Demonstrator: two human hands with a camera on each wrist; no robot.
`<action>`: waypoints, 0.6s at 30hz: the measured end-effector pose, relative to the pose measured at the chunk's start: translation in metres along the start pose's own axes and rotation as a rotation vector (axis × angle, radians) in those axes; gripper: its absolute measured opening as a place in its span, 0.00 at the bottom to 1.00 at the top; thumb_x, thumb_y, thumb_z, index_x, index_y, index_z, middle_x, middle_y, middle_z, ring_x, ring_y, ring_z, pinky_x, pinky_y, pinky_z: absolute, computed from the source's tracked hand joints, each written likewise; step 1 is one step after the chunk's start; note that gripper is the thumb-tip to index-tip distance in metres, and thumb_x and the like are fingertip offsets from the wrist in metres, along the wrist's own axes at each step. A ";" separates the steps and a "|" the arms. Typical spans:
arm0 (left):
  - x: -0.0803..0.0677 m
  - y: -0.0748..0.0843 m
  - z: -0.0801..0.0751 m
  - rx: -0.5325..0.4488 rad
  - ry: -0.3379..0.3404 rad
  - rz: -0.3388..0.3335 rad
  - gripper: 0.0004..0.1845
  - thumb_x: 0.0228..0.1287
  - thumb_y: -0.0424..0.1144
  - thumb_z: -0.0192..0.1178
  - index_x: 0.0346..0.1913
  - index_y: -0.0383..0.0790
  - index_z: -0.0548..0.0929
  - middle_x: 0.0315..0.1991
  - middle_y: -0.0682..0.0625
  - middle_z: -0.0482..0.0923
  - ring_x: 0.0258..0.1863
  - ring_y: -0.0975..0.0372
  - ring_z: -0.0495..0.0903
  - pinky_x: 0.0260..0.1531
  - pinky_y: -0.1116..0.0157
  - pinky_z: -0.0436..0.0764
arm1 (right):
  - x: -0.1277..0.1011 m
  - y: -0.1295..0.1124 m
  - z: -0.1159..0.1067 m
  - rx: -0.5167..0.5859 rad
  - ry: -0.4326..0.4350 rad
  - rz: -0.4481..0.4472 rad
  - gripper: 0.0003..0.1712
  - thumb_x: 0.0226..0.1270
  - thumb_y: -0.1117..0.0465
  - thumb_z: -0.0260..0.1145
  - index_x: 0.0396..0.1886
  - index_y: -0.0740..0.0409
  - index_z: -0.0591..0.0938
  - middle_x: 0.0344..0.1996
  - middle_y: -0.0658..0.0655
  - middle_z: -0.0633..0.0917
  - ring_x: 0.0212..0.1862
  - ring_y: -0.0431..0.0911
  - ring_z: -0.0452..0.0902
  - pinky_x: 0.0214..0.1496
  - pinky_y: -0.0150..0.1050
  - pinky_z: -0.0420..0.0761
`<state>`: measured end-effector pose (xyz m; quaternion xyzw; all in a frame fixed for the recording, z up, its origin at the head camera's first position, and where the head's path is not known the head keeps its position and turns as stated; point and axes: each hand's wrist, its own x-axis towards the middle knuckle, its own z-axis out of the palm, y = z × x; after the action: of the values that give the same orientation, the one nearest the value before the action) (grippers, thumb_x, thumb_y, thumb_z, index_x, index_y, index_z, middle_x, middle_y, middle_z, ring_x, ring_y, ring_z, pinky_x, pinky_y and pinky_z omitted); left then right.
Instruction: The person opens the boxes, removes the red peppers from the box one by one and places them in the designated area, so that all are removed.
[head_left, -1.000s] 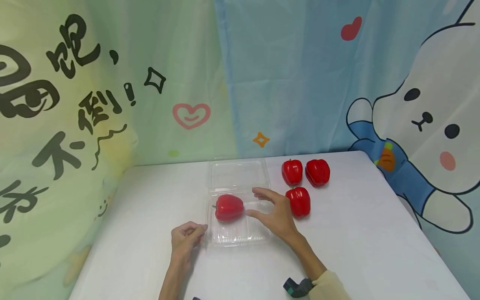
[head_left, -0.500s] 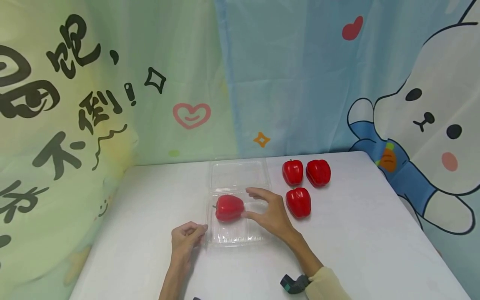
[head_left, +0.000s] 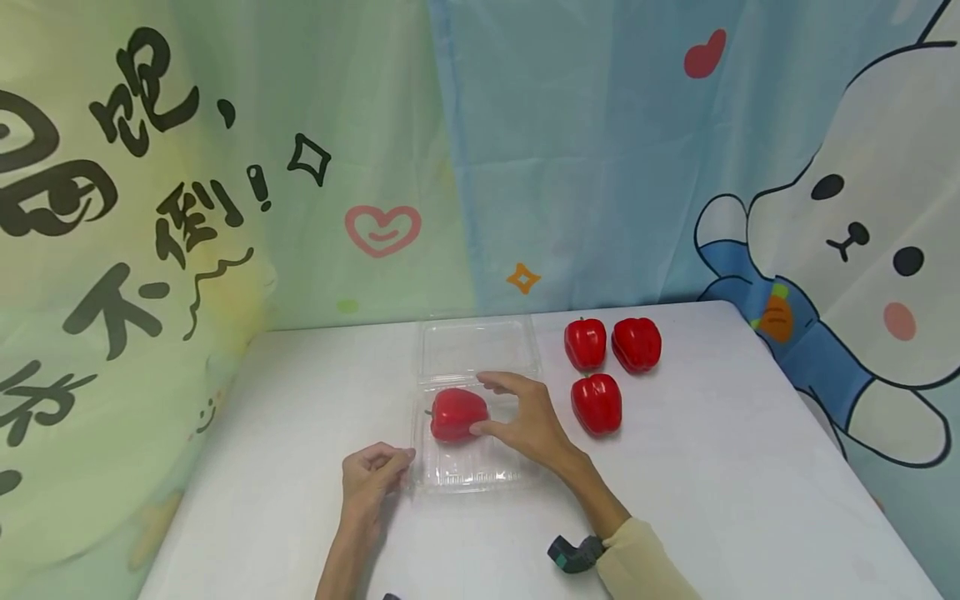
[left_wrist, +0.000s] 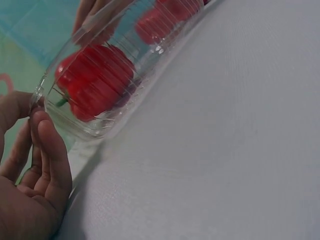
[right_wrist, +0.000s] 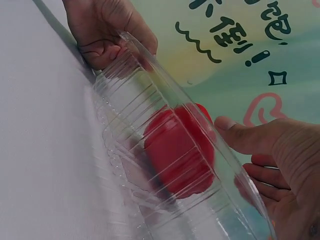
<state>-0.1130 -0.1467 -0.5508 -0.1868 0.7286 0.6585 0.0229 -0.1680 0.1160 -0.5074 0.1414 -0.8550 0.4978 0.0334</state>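
1. From the head camera we see our left hand (head_left: 372,477) pinching the near left corner of the clear box (head_left: 517,477). Our right hand (head_left: 525,419), fingers spread, touches the red pepper (head_left: 454,412) in the box. Three more peppers (head_left: 597,402) sit on the white table (head_left: 712,467).
2. The left wrist camera shows our fingertips (left_wrist: 47,132) on the box rim.
3. Only the right wrist camera shows our thumb (right_wrist: 240,134) against the pepper.

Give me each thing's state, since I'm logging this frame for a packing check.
Box: lid open, lying flat behind.
Boxed pepper: in the box, on its side.
Three loose peppers: on the table, beside the box.
Left hand: holds the box's near corner.
Right hand: thumb touching the boxed pepper, fingers curved over it.
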 end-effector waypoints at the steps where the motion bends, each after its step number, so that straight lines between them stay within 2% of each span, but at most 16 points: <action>1: 0.000 -0.001 0.000 0.000 -0.002 0.004 0.07 0.61 0.37 0.77 0.30 0.41 0.89 0.20 0.53 0.86 0.22 0.65 0.82 0.30 0.70 0.84 | 0.001 0.000 0.001 -0.004 -0.002 0.001 0.42 0.54 0.58 0.88 0.71 0.52 0.84 0.67 0.55 0.88 0.66 0.59 0.86 0.67 0.62 0.86; 9: 0.000 -0.002 0.001 -0.002 -0.003 0.017 0.07 0.61 0.35 0.77 0.30 0.40 0.88 0.20 0.52 0.87 0.23 0.65 0.82 0.31 0.70 0.84 | 0.008 0.001 0.008 -0.022 -0.037 -0.011 0.44 0.53 0.59 0.89 0.72 0.55 0.83 0.67 0.57 0.88 0.67 0.58 0.85 0.68 0.62 0.85; 13: 0.000 -0.003 0.000 -0.002 -0.002 0.008 0.07 0.61 0.36 0.77 0.30 0.40 0.88 0.21 0.52 0.87 0.23 0.65 0.82 0.32 0.70 0.84 | 0.010 -0.001 0.012 -0.075 -0.080 0.012 0.47 0.53 0.58 0.89 0.74 0.52 0.81 0.68 0.55 0.87 0.69 0.55 0.84 0.71 0.58 0.84; 18: 0.000 -0.003 0.000 0.013 -0.002 0.002 0.08 0.62 0.38 0.77 0.31 0.40 0.88 0.21 0.53 0.87 0.24 0.64 0.82 0.33 0.70 0.84 | 0.009 -0.002 0.016 -0.128 -0.114 0.023 0.48 0.53 0.56 0.89 0.75 0.50 0.79 0.70 0.54 0.84 0.68 0.53 0.83 0.68 0.53 0.87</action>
<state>-0.1125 -0.1469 -0.5537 -0.1854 0.7330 0.6540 0.0242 -0.1749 0.0993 -0.5119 0.1575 -0.8871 0.4338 -0.0121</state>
